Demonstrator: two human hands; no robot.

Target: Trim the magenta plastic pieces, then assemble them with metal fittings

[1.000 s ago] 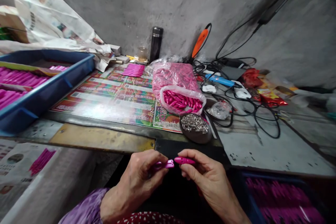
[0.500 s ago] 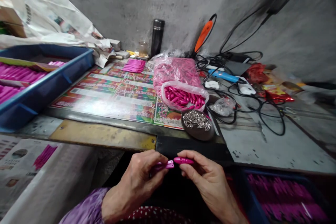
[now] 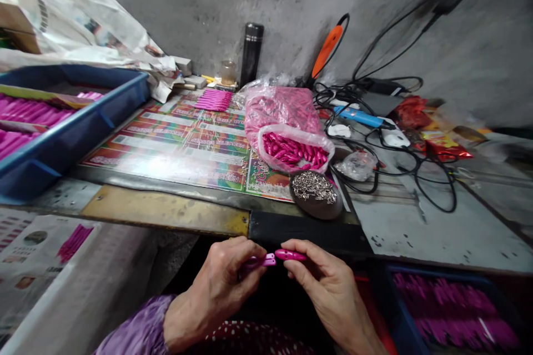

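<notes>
Below the table's front edge, my left hand (image 3: pixel 225 280) pinches a light pink plastic piece (image 3: pixel 261 260) between thumb and fingers. My right hand (image 3: pixel 320 280) pinches a darker pink capsule-shaped piece (image 3: pixel 290 255), its tip almost touching the light piece. Both hands are closed on their parts. On the table beyond them, a dark round dish (image 3: pixel 316 195) holds several small metal bits. An open plastic bag (image 3: pixel 296 151) of the same dark pink pieces lies behind the dish.
A blue tray (image 3: pixel 79 130) with pink parts stands at the left, a second blue bin (image 3: pixel 449 310) at lower right. Tangled black cables (image 3: pixel 395 161), a black flask (image 3: pixel 251 54), an orange-handled tool (image 3: pixel 327 51) and newspaper (image 3: pixel 83 22) crowd the back. A colourful printed sheet (image 3: pixel 175 152) covers the table's middle.
My hands hold the two pink pieces together as before, barely moving. The view has tilted slightly, so the table sits a little higher in the picture.
</notes>
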